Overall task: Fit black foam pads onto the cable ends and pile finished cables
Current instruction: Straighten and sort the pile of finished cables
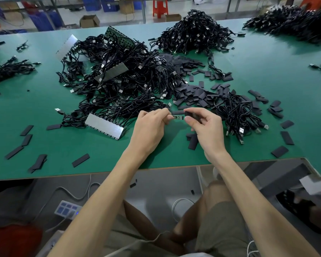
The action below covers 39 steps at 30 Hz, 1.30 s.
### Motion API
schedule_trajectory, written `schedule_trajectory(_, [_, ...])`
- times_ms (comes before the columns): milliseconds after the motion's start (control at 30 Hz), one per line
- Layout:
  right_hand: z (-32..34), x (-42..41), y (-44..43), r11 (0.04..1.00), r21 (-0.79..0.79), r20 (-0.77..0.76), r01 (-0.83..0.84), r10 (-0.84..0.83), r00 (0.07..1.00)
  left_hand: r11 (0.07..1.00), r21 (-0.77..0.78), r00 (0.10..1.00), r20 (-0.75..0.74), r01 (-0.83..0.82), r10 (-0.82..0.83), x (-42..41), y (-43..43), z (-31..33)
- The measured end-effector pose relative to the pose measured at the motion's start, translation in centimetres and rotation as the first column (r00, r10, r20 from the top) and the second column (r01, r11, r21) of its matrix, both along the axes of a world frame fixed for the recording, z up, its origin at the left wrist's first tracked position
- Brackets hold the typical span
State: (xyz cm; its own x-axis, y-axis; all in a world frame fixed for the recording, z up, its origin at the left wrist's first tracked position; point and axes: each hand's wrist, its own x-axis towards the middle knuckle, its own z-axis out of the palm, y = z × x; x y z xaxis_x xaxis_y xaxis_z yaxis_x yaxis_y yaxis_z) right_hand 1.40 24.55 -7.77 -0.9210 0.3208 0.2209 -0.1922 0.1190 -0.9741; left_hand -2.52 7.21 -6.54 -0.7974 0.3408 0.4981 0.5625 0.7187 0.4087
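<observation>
Head camera view over a green surface [278, 71]: the left hand [152, 125] pinches a cable end [178, 117], a small green board, between thumb and fingertips, its long axis lying level and pointing right toward the other hand. The right hand [206, 128] pinches a black foam pad [191, 114] just beside the board's free tip, so the fit likely needs a short slide leftward along that axis. Beyond both sets of fingers lie loose pads [198, 97] and tangled cables [122, 80].

Bright even overhead light, soft shadows, edges warped w/ wide-angle.
</observation>
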Motion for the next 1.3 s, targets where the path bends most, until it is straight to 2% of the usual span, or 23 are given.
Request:
schedule_trajectory(100, [0.0,-0.1,0.0,0.999,0.048,0.0,0.016,-0.016,1.0,0.999,0.038,1.0,0.0,-0.006,0.006,0.0,-0.1,0.1])
schedule_trajectory(433, [0.6,0.5,-0.3,0.994,0.105,-0.023,0.027,-0.024,0.999,1.0,0.011,1.0,0.006,-0.017,0.017,0.1,0.0,0.1])
schedule_trajectory(800, [0.9,0.9,-0.7,0.972,0.229,-0.116,0.045,-0.019,0.993,0.999,0.052,0.999,0.032,0.012,-0.014,0.2,-0.1,0.4])
schedule_trajectory(967, [1.0,0.9,-0.9,0.956,0.287,-0.116,0.051,-0.018,0.993,0.998,0.048,0.998,0.04,0.046,-0.048,0.3,-0.1,0.6])
schedule_trajectory(1133, [1.4,1.0,-1.0,0.956,0.287,-0.018,-0.069,0.077,0.997,0.995,0.08,0.997,0.042,0.058,-0.062,0.1,-0.2,0.5])
schedule_trajectory(1300, [1.3,0.9,-1.1,0.93,0.365,-0.042,-0.03,0.049,0.998,0.995,0.028,0.995,0.035,0.094,-0.095,0.0,-0.2,0.1])
